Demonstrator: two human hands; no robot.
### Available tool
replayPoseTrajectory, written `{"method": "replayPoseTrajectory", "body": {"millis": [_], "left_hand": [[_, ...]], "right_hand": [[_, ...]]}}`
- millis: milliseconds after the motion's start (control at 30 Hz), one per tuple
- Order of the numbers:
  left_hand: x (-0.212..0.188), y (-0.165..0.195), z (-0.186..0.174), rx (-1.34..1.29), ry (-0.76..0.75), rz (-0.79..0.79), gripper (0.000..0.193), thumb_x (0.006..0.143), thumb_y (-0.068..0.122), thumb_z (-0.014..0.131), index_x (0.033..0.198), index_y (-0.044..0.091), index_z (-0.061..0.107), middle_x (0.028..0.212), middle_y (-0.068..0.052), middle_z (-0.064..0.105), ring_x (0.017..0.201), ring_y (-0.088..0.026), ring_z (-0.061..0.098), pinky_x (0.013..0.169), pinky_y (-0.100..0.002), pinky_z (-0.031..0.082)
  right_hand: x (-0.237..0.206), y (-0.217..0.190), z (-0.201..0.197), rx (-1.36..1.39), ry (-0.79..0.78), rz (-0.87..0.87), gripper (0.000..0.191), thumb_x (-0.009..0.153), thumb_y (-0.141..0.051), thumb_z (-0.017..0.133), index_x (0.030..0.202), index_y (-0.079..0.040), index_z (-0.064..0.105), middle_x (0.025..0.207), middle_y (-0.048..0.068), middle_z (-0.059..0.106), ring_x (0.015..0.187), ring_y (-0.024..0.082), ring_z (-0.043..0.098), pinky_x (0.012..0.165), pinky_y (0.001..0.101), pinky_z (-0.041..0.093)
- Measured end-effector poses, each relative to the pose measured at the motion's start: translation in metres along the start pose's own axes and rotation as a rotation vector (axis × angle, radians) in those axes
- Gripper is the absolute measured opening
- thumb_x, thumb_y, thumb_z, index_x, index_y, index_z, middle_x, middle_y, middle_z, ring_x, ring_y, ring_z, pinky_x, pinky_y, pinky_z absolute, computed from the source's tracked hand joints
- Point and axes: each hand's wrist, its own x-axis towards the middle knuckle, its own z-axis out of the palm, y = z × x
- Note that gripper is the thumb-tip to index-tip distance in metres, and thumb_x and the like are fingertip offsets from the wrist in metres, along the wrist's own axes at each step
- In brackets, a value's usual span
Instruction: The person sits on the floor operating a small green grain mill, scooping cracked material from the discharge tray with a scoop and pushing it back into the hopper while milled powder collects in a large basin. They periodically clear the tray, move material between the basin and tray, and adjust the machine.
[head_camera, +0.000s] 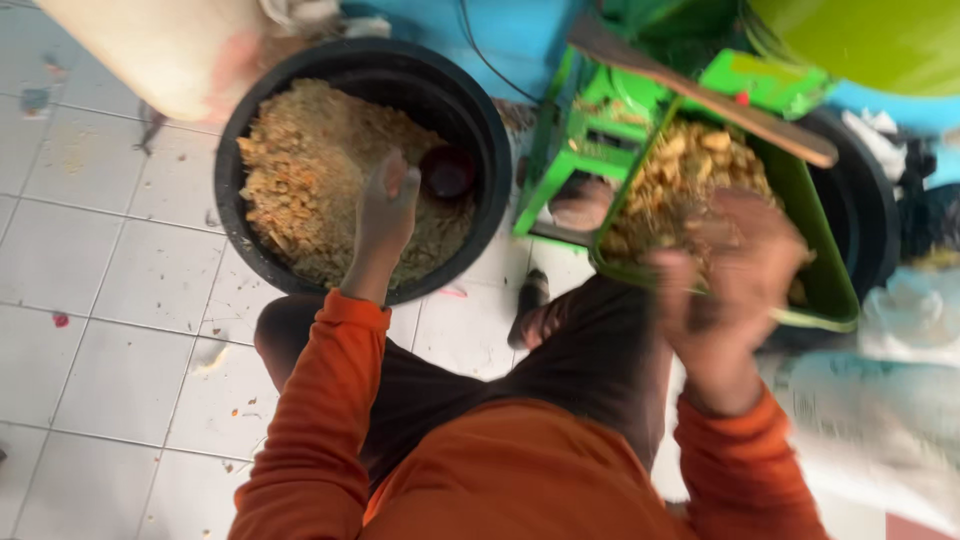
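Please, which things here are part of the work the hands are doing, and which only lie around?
In use:
- left hand in the black tub of brown crumbs
- dark scoop
- right hand, blurred, at the green hopper of chips

Lying about:
- wooden stick
- pale sack
- white cloth

Motion blur smears the right hand (735, 290) over the green hopper (820, 260), so its grip cannot be told, while the pale sack (150, 45) and green drum (870, 40) run off the top edge.
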Motion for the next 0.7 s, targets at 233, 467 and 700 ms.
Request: {"method": "replayPoseTrajectory", "body": {"millis": [233, 467, 700], "left_hand": [[0.037, -0.057, -0.037, 0.397, 0.168, -0.151, 0.037, 0.104, 0.033, 0.059, 0.125, 0.004, 0.064, 0.113, -0.019, 0.07, 0.108, -0.036, 0.067, 0.096, -0.045, 0.052], [0.085, -0.121, -0.047, 0.176, 0.286, -0.018, 0.029, 0.101, 0.026, 0.062, 0.12, 0.004, 0.061, 0.089, -0.017, 0.066, 0.082, -0.031, 0.067, 0.075, -0.043, 0.054], [0.131, -0.187, -0.066, 0.23, 0.092, -0.326, 0.053, 0.096, 0.031, 0.065, 0.14, 0.005, 0.053, 0.111, -0.023, 0.068, 0.094, -0.037, 0.069, 0.082, -0.048, 0.055]], "right_hand": [[-0.037, 0.047, 0.128, -0.141, -0.339, -0.364, 0.025, 0.089, -0.007, 0.078, 0.113, -0.008, 0.071, 0.099, 0.009, 0.071, 0.087, 0.028, 0.069, 0.073, 0.0384, 0.057], [0.012, 0.177, 0.401, 0.063, -0.67, 0.582, 0.028, 0.102, -0.028, 0.065, 0.118, -0.006, 0.074, 0.091, 0.003, 0.077, 0.078, 0.014, 0.069, 0.07, 0.0303, 0.056], [0.082, 0.318, 0.635, -0.085, -0.714, 0.727, 0.031, 0.105, -0.03, 0.067, 0.122, -0.004, 0.073, 0.101, 0.003, 0.072, 0.075, 0.006, 0.061, 0.069, 0.0308, 0.05]]}}
